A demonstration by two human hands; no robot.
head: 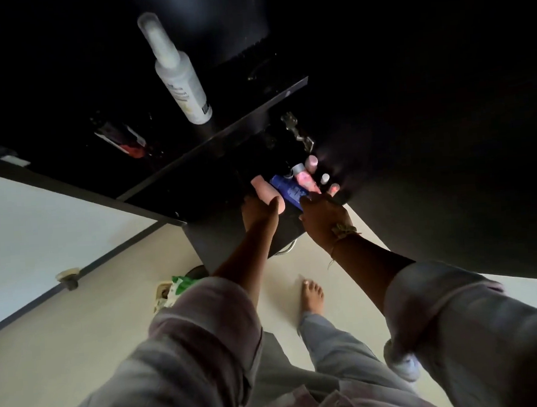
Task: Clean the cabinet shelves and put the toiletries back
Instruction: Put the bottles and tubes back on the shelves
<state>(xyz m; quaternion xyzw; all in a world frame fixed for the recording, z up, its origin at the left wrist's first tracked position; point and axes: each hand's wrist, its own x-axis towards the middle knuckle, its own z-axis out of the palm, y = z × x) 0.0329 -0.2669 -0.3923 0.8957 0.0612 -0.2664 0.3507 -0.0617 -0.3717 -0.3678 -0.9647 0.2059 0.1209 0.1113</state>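
Pink bottle [267, 193] lies in the left hand [257, 212], fingers and thumb wrapped round its lower end, inside the dark cabinet [225, 237]. Just beside it, we see the right hand [323, 218] gripping a blue bottle [287, 190]. A white spray bottle [179, 79] stands on the shelf above.

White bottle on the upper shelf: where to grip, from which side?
Grip the white bottle round its wide lower body, below the shoulder, coming in from the open front. It stands upright on the upper shelf, nothing touching it, so both flanks are free; the capped neck is narrower. Both hands are busy: the left hand grips a pink bottle, the right hand a blue bottle.
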